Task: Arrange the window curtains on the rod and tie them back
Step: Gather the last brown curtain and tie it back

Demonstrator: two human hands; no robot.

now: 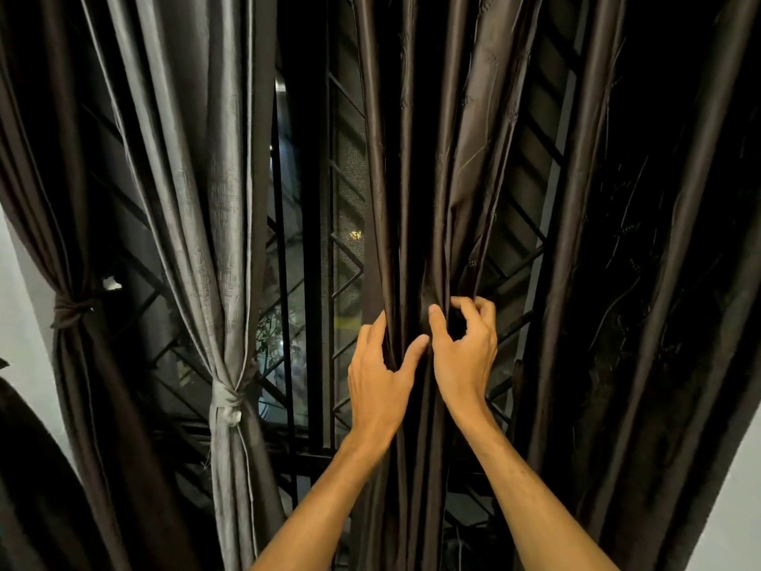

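Observation:
A dark brown satin curtain hangs in folds at the centre. My left hand grips its gathered folds from the left, fingers tucked behind the cloth and thumb in front. My right hand pinches the same bunch from the right, fingers curled round the folds. A grey curtain to the left is tied with a grey tie-back. At the far left, a brown curtain is bound by a dark tie-back. Another dark curtain hangs loose on the right. The rod is out of view.
Behind the curtains is a window with a black metal grille, dark outside. White wall shows at the left edge and the lower right corner. A dark rounded shape sits at the lower left.

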